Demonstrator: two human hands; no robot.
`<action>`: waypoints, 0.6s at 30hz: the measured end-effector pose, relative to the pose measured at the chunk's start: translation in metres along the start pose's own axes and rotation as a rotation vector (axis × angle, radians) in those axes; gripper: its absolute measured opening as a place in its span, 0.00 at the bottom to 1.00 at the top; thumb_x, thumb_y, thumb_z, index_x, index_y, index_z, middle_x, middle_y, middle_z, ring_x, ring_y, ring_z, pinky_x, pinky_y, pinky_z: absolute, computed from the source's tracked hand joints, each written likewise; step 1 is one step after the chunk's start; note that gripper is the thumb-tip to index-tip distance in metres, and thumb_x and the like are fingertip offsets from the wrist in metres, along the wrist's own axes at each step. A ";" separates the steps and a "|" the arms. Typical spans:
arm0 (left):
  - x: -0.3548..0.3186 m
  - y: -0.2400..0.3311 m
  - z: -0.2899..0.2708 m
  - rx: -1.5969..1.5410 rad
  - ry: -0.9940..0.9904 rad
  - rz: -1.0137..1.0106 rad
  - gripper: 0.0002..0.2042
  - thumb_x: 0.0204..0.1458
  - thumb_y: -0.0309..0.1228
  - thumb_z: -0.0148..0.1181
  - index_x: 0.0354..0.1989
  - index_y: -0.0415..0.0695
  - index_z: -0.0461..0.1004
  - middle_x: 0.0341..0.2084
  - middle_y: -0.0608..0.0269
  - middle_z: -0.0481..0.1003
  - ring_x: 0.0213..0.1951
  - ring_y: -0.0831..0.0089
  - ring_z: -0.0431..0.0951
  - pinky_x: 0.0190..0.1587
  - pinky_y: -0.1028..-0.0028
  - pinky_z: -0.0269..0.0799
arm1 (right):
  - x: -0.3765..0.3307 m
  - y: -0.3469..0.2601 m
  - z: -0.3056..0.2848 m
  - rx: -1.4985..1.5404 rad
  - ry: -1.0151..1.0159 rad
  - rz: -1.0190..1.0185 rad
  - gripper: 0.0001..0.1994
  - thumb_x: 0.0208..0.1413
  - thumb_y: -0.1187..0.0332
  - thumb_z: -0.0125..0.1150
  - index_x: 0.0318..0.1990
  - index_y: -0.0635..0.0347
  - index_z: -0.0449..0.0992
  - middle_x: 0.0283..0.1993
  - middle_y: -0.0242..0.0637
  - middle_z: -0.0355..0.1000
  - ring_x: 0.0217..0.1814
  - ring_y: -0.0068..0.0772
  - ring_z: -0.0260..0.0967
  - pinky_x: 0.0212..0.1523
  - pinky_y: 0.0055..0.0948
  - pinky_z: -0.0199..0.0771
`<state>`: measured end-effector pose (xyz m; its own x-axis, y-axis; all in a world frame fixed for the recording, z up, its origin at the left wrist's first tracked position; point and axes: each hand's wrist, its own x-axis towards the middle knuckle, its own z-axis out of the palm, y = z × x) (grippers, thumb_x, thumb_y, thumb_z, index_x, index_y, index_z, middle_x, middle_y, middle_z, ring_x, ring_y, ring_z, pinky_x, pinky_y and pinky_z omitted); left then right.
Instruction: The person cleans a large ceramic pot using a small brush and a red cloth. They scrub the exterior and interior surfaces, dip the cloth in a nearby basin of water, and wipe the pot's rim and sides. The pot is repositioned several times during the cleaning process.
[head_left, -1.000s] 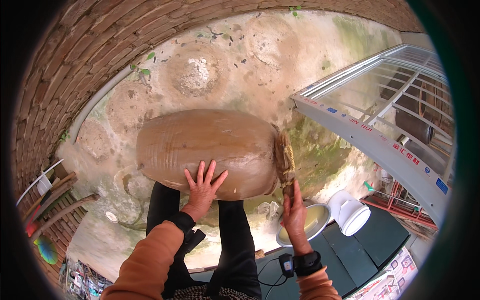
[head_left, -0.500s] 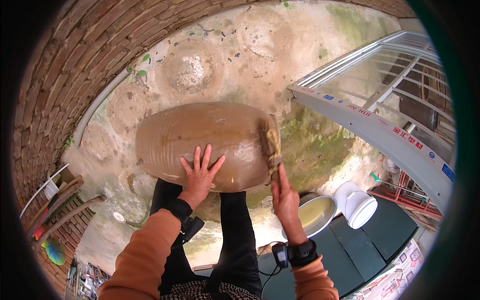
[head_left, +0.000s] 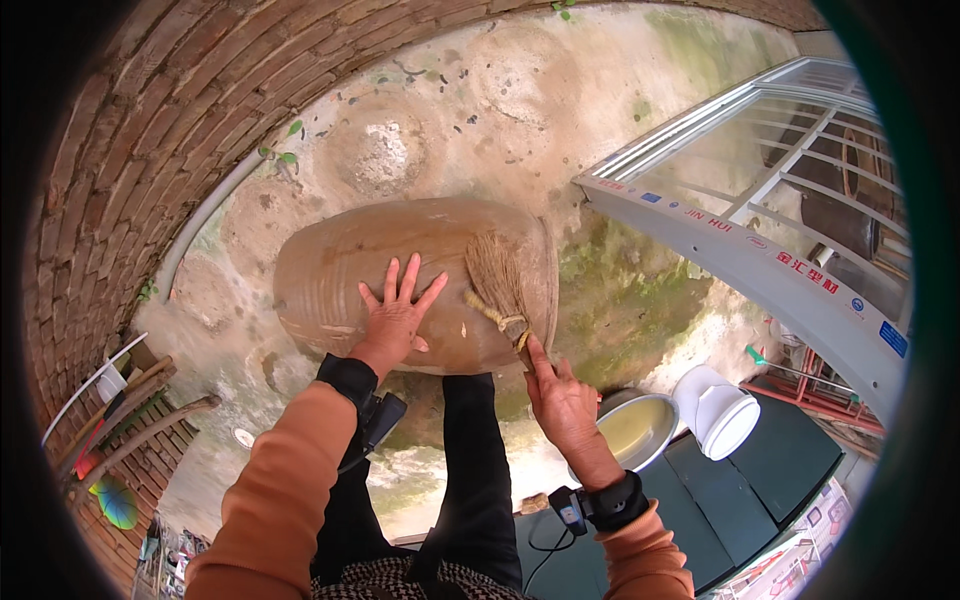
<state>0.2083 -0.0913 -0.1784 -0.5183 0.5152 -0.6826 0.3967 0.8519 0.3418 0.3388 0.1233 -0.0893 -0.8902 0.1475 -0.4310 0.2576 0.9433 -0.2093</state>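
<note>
A large brown glazed clay jar (head_left: 340,265) lies on its side across the wet ground in front of my legs. My left hand (head_left: 393,318) rests on its upper surface, palm down, with the fingers spread. Gripped in my right hand (head_left: 563,400) is a short straw brush (head_left: 497,275), bound with yellowish cord. The bristles lie against the jar's side near its right end. The brush's handle is mostly hidden in my fingers.
A metal basin (head_left: 640,430) of yellowish water and a white bucket (head_left: 722,420) stand at the right, beside dark green panels (head_left: 700,495). A white-framed window unit (head_left: 740,230) slants in at far right. A brick wall (head_left: 130,150) curves along the left, with sticks (head_left: 150,430) below.
The brush has moved left from the jar's right rim onto its side, bristles now pointing up and left. My right hand has dropped slightly. The left hand stays on the jar.
</note>
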 end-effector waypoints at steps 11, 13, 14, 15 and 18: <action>-0.001 0.004 0.003 0.009 -0.011 0.000 0.56 0.26 0.34 0.74 0.65 0.70 0.41 0.67 0.61 0.28 0.66 0.50 0.32 0.51 0.28 0.42 | 0.012 0.001 -0.006 -0.012 -0.066 0.049 0.24 0.51 0.65 0.54 0.58 0.40 0.63 0.29 0.47 0.68 0.21 0.50 0.69 0.23 0.45 0.70; 0.001 0.002 -0.002 0.038 -0.047 -0.014 0.55 0.27 0.35 0.74 0.66 0.68 0.41 0.67 0.61 0.28 0.66 0.50 0.31 0.52 0.29 0.43 | 0.005 -0.002 -0.003 0.011 -0.097 0.070 0.24 0.51 0.65 0.54 0.58 0.40 0.63 0.30 0.47 0.68 0.22 0.50 0.69 0.23 0.46 0.70; 0.001 0.002 -0.003 0.022 -0.058 -0.013 0.55 0.27 0.35 0.74 0.66 0.68 0.41 0.67 0.61 0.28 0.66 0.50 0.31 0.52 0.29 0.43 | 0.006 -0.001 -0.001 0.007 -0.198 0.111 0.24 0.51 0.65 0.54 0.58 0.41 0.63 0.30 0.47 0.68 0.22 0.50 0.69 0.23 0.46 0.70; 0.000 0.002 -0.004 0.017 -0.047 0.000 0.55 0.26 0.35 0.73 0.66 0.68 0.41 0.67 0.60 0.28 0.66 0.50 0.31 0.52 0.29 0.43 | 0.013 0.003 0.004 -0.004 -0.057 0.078 0.24 0.52 0.65 0.52 0.59 0.41 0.62 0.29 0.46 0.68 0.20 0.48 0.69 0.20 0.44 0.69; -0.002 0.004 -0.008 0.022 -0.058 -0.012 0.55 0.26 0.35 0.73 0.66 0.68 0.41 0.67 0.60 0.27 0.66 0.50 0.31 0.52 0.29 0.43 | 0.050 0.022 0.019 -0.042 0.073 0.066 0.24 0.54 0.64 0.50 0.60 0.40 0.60 0.27 0.43 0.66 0.16 0.45 0.68 0.15 0.42 0.67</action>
<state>0.2049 -0.0877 -0.1709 -0.4788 0.4979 -0.7230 0.4073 0.8556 0.3195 0.3071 0.1454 -0.1324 -0.8975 0.2292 -0.3767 0.3016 0.9423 -0.1451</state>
